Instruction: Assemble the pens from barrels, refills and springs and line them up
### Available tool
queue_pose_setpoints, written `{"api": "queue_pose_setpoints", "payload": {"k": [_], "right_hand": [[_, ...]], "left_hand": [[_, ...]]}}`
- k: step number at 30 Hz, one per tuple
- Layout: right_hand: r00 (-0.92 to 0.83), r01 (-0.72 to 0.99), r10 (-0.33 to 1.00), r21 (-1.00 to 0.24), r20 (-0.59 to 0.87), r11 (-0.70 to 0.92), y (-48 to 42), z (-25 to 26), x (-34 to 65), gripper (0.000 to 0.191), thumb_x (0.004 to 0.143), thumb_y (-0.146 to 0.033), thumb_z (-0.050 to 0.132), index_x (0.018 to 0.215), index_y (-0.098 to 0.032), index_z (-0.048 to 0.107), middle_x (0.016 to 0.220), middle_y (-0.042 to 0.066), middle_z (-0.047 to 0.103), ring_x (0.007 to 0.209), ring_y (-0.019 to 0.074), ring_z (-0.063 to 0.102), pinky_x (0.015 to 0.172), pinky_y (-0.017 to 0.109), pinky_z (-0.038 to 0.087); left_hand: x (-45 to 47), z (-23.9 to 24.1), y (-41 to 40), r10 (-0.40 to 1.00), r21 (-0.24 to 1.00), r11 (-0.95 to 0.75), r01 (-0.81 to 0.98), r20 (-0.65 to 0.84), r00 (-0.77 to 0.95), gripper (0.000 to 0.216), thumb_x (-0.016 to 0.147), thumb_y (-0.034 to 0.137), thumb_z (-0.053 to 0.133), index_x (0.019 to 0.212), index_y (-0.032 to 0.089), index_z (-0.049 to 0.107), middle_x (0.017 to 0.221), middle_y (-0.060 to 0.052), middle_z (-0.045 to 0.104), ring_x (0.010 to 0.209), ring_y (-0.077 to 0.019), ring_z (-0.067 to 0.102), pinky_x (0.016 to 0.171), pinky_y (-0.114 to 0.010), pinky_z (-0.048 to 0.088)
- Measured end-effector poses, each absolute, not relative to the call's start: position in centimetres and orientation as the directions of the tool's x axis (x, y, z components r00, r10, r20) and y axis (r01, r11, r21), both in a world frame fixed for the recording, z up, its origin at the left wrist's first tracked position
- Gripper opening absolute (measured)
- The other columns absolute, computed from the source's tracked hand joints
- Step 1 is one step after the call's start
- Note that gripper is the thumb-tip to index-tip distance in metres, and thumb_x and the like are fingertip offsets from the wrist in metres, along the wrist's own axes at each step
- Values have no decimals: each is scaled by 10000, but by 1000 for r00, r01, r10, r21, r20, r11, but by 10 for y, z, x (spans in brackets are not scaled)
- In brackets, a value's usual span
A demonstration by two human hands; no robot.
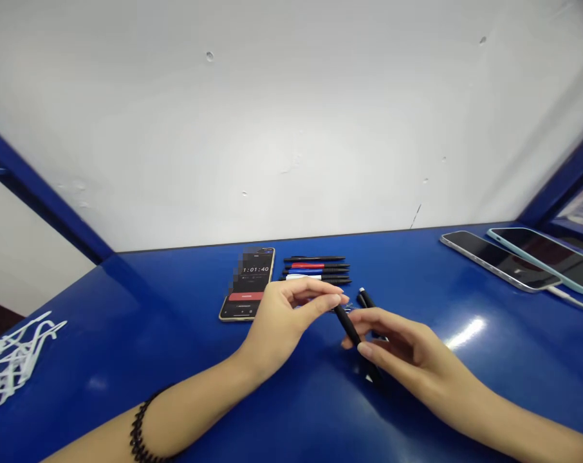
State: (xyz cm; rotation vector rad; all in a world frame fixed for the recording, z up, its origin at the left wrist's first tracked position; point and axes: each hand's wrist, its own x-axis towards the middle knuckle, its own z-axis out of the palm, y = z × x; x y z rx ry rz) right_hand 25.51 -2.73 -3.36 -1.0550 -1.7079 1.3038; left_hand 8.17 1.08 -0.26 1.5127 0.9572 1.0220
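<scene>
A slim black pen barrel [348, 325] is held at a slant above the blue table, between my two hands. Thumb and fingertips of my left hand [284, 321] pinch its upper end. My right hand [407, 354] grips it lower down, thumb against forefinger, and the other fingers curl behind. Another black pen part with a pale tip [367, 298] lies just beyond my right hand, partly covered by it. Small shiny bits [349, 307] show between the hands, too small to make out. Behind my left hand several pens [316, 265] lie in a row, with black, red, blue and white barrels.
A phone showing a timer [253, 283] lies behind my left forearm. Two more phones [501, 257] lie at the right, a white cable [574, 299] plugged into one. White plastic strips [16, 363] are heaped at the left edge. A white wall [291, 128] closes the table's back.
</scene>
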Motion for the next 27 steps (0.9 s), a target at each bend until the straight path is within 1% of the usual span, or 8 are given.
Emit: {"api": "queue_pose_setpoints", "payload": {"k": [6, 10, 12, 14, 16, 18, 21, 27], "right_hand": [[-337, 111, 935, -982, 106, 151, -26, -32, 257, 215, 830, -261, 503, 1037, -244, 561, 857, -3, 631, 831, 133, 581, 735, 218, 468], [-265, 112, 954, -978, 142, 176, -24, -31, 260, 201, 812, -275, 530, 1003, -238, 578, 849, 3, 657, 827, 148, 612, 732, 236, 495], [-198, 144, 968, -972, 156, 186, -22, -31, 263, 227, 806, -310, 538, 1017, -234, 571, 885, 21, 666, 859, 172, 618, 734, 259, 508], [-132, 167, 974, -965, 184, 205, -20, -30, 267, 252, 800, -335, 545, 1028, -229, 564, 917, 37, 670, 887, 189, 618, 745, 279, 516], [-85, 167, 973, -959, 216, 228, -18, -29, 271, 261, 794, -339, 552, 1026, -220, 561, 914, 42, 674, 888, 193, 621, 758, 291, 518], [-69, 161, 969, -956, 236, 244, -16, -28, 273, 256, 790, -331, 556, 1017, -210, 561, 895, 41, 677, 874, 187, 625, 765, 291, 518], [-91, 175, 968, -953, 233, 246, -17, -27, 273, 257, 793, -318, 552, 1025, -207, 557, 898, 41, 675, 859, 181, 623, 736, 280, 525], [-129, 193, 973, -957, 193, 215, -19, -26, 270, 246, 808, -324, 532, 1028, -215, 550, 908, 42, 661, 866, 194, 609, 714, 300, 526]], "left_hand": [[79, -9, 6, 902, 942, -298, 154, 225, 369, 173, 822, 276, 523, 879, 189, 662, 958, -10, 679, 940, -154, 601, 864, -231, 444], [75, -6, 12, 824, 843, -467, 269, 303, 479, 219, 846, 267, 483, 1014, 212, 613, 1118, -11, 604, 1069, -157, 515, 946, -266, 374], [71, -4, 20, 771, 692, -606, 392, 389, 504, 245, 833, 237, 504, 1065, 211, 574, 1136, -28, 575, 1073, -169, 489, 939, -302, 359], [68, -5, 28, 701, 439, -713, 548, 419, 577, 183, 812, 205, 529, 982, 207, 597, 1018, -34, 595, 972, -187, 503, 855, -339, 372], [65, -9, 34, 655, 177, -749, 638, 339, 675, 85, 803, 197, 539, 818, 200, 622, 866, -23, 589, 852, -189, 497, 758, -344, 360], [63, -15, 36, 644, 20, -752, 659, 236, 728, 107, 806, 209, 538, 735, 195, 618, 816, -17, 572, 803, -184, 481, 713, -335, 335], [63, -20, 36, 653, -31, -740, 672, 206, 729, 78, 809, 211, 538, 784, 188, 608, 839, -19, 564, 811, -180, 474, 711, -323, 323], [65, -18, 37, 668, -8, -735, 678, 162, 726, 95, 826, 191, 505, 815, 177, 598, 857, -29, 567, 846, -189, 479, 726, -323, 323]]}}
